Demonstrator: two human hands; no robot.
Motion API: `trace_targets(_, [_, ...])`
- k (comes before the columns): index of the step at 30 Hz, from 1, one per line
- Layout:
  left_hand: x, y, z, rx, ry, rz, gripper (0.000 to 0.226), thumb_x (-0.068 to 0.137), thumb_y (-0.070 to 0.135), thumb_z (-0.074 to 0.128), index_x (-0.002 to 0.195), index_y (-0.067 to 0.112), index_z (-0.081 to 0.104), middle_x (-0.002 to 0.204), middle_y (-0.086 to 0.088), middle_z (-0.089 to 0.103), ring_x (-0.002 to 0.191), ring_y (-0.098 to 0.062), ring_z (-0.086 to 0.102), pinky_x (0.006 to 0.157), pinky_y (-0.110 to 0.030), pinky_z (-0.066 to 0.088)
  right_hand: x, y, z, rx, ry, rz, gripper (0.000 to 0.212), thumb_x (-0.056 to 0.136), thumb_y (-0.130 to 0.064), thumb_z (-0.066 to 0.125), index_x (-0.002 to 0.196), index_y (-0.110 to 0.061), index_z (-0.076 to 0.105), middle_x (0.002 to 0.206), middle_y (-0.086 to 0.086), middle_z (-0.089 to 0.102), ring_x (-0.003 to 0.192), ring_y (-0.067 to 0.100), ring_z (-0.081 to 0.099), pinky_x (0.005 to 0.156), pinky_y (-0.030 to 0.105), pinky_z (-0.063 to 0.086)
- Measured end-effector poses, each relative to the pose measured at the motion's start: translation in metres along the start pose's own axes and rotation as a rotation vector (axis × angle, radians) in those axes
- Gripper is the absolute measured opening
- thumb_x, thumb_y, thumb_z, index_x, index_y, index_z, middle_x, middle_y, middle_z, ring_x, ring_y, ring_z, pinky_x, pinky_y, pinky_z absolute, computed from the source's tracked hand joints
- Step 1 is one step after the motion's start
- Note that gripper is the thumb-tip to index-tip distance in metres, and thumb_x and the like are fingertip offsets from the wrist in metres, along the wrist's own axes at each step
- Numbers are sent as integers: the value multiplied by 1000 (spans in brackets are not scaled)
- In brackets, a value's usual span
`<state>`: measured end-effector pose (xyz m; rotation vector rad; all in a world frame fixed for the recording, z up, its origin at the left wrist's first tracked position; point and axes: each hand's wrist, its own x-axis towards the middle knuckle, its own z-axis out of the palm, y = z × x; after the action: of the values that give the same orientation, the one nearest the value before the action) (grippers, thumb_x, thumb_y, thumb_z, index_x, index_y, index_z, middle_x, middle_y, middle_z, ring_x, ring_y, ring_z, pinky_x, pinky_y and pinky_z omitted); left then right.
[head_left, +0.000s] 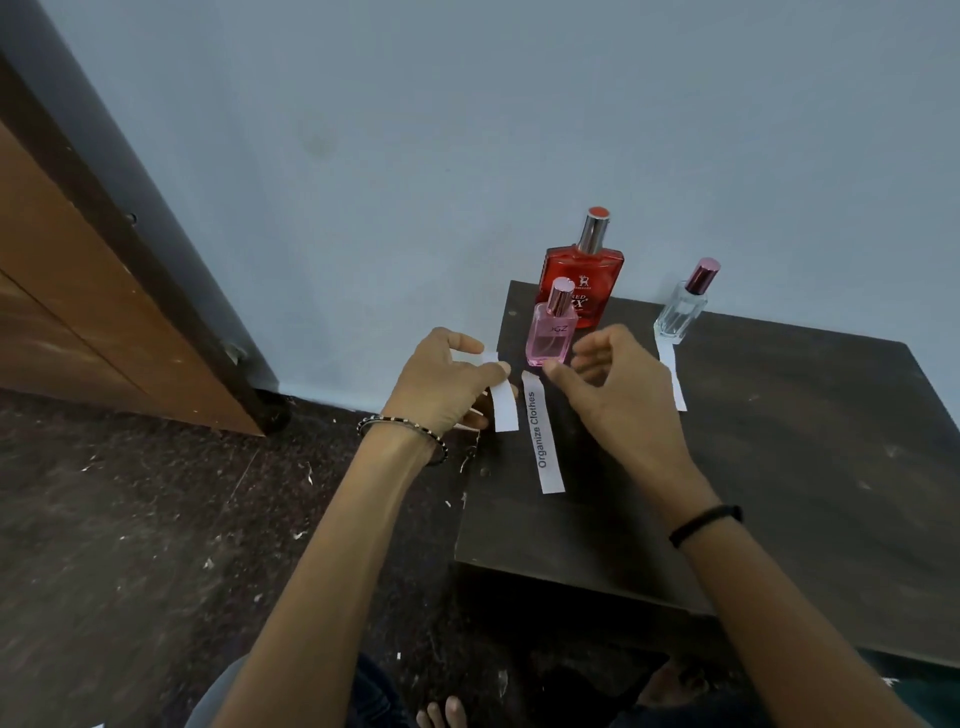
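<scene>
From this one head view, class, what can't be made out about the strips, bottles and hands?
Held strip: head view, upper end covered by fingers of the left hand; no print shows.
Red bottle: head view, label partly hidden behind the pink bottle.
Right strip: head view, any print too small to read.
Right hand: head view, touching the pink bottle or not, unclear.

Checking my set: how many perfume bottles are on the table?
3: red bottle at the back, pink bottle in front of it, clear bottle to the right.

Table (779, 467); red bottle (597, 275); pink bottle (550, 338); clear bottle (678, 312); strip (543, 441)
</scene>
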<state>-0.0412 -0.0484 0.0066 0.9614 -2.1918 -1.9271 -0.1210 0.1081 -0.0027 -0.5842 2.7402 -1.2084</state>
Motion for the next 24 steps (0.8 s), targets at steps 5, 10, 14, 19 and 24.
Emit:
trace_targets(5, [6,-5,0,23,38,37,28,89,22,70,111,16,53,103,-13,72,74,-22,71,45,-24,51,-14,-3,16,-208,-59,-20,32,85,-47,73,98,-22,58,95,-3,61,81,8,58,70,20,50])
trace_targets(10, [7,-7,-1,63,73,47,25,89,24,69,109,18,55,108,-12,69,83,-26,73,43,-22,51,-19,-20,23,-377,-60,-60,39,90,-49,64,102,-12,61,102,2,57,86,16,56,76,36,54])
trace_targets(14, [8,-7,1,64,78,54,25,88,24,69,109,18,56,108,-12,69,83,-26,73,43,-21,50,-16,-32,23,-543,-66,-82,34,98,-43,55,107,-10,60,101,2,52,80,15,44,68,33,39])
trace_targets(19, [8,-7,2,53,59,72,26,88,23,69,109,17,56,105,-12,71,77,-24,72,43,-20,50,-9,-26,20,-497,-119,-97,31,98,-36,56,96,-7,67,92,2,65,74,15,58,73,33,53])
trace_targets(24, [9,-6,3,56,36,100,21,90,23,68,106,18,55,101,-11,73,76,-22,69,45,-20,50,-13,-10,9,-70,-31,-7,20,91,-34,70,98,-18,79,81,-8,71,68,-3,61,69,12,50])
